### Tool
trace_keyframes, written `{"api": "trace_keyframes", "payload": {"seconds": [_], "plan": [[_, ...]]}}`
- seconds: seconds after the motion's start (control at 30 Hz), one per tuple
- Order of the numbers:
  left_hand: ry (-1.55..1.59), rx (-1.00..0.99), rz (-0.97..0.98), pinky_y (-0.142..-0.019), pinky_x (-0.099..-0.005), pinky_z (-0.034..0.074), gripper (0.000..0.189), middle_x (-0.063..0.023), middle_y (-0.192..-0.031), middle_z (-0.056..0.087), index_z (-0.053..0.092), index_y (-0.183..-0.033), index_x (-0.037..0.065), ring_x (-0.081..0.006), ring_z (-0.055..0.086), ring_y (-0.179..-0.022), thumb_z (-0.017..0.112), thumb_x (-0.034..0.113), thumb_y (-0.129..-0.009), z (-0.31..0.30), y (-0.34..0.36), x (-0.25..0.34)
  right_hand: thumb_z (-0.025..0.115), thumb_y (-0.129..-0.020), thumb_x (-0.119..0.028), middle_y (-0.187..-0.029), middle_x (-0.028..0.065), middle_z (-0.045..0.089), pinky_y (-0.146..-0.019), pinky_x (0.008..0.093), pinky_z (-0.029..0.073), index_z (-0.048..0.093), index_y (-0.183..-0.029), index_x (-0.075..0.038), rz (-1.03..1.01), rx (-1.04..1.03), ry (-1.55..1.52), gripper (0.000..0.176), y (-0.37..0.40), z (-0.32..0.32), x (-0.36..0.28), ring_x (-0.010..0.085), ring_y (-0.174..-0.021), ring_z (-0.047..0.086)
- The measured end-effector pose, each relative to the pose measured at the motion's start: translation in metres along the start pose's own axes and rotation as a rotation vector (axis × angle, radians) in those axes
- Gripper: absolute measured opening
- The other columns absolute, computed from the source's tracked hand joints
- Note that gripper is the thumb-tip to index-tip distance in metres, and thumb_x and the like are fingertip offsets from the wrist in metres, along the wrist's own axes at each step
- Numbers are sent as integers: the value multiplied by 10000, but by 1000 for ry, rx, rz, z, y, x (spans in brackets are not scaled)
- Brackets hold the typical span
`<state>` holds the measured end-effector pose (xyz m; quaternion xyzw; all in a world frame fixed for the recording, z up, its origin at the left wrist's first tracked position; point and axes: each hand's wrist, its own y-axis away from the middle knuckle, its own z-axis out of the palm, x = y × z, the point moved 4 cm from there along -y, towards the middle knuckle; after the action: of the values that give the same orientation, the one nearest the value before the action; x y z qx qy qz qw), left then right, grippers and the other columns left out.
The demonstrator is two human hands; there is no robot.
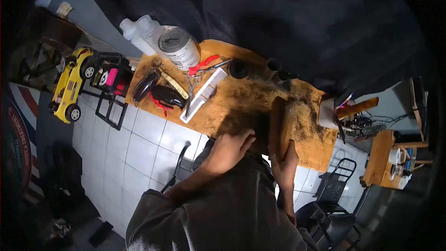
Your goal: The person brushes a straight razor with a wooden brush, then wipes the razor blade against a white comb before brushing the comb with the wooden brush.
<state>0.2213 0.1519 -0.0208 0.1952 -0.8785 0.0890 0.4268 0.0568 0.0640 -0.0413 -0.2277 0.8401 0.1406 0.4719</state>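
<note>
My left hand (228, 152) is over the near edge of the wooden tabletop (227, 107), its fingers loosely bent and slightly apart, with nothing visible in them. To its right, my right hand (285, 163) grips the near end of a long brown wooden brush-like object (282, 123), whose underside is hidden. Dark hair-like bits cover much of the wood around it. Left of the hands lie a white comb (204, 94), scissors (192, 86), a black clipper (168, 96) and a gold-coloured tool (174, 83).
A metal can (179, 49) and translucent bottles (139, 35) stand at the back left. Black cylinders (239, 69) stand along the back edge. A holder (327, 114) is at the right end. Beyond are a yellow toy car (73, 85), chairs (330, 221) and a wooden shelf (380, 160).
</note>
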Motion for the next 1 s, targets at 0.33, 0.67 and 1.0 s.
{"api": "trace_keyframes", "payload": {"seconds": [0.33,0.67,1.0], "plan": [[-253,389,-64,-749,-484,467,248,-240,-990,569,585,-1059,1,-432,563,-875,604,39,-815,-52,-26,-67,639,-829,-99,-680,151,614,-550,368,472,499,-942,13,-216,-77,203,212,-41,40,-1,281,-640,644],[-602,254,-203,-900,-417,452,337,-263,-1074,558,528,-1087,-103,-391,545,-1034,562,3,-769,-67,-76,-103,663,-776,-12,-972,264,611,-690,445,510,445,-1108,69,-62,-297,158,406,-84,53,-48,442,-883,613],[-632,176,-163,-790,-427,496,186,-237,-943,576,550,-967,-66,-371,589,-899,494,29,-817,-61,-87,-119,673,-777,-23,-1005,234,622,-740,421,511,446,-1150,43,-22,-322,128,441,-83,56,-45,409,-922,625]]}}
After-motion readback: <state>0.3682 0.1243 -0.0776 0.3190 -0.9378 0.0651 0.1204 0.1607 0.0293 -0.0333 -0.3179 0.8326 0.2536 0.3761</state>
